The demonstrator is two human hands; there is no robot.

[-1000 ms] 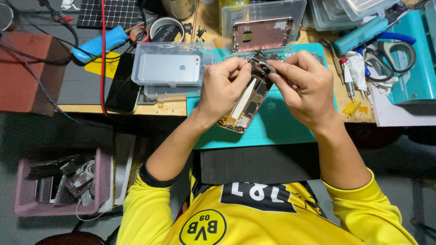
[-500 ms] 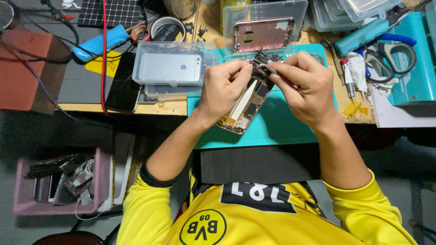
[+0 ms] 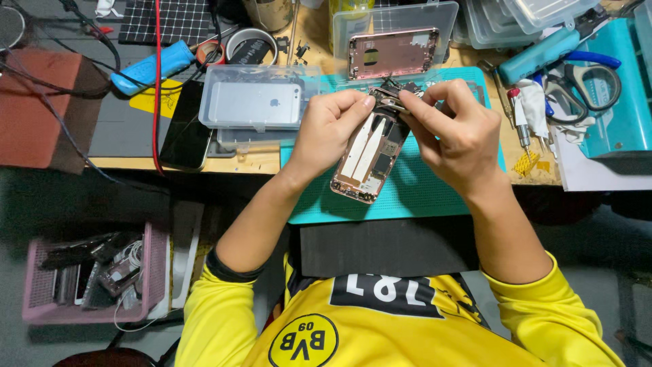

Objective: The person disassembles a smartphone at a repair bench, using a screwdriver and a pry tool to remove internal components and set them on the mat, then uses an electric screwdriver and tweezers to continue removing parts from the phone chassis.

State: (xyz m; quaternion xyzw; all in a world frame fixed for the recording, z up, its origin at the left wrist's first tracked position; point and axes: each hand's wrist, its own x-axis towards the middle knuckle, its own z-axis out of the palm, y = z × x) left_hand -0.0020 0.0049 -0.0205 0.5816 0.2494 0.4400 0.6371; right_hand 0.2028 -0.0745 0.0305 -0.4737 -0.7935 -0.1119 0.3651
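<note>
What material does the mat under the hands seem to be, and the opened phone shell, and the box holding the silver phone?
The teal mat looks like soft rubber or silicone: matte, no glare, moulded recesses near its far edge. The opened phone shell held by both hands seems metal, pinkish with a satin sheen and thin rigid edges. The box is probably clear hard plastic: see-through walls with pale highlights.

I see a silver phone back (image 3: 255,102) in a clear tray (image 3: 214,81), a black phone (image 3: 187,126) left of it, a blue tool (image 3: 146,68), a rose-gold housing (image 3: 392,53) up top, scissors (image 3: 584,81) right, and a pink basket (image 3: 153,272) of parts below the bench.
</note>
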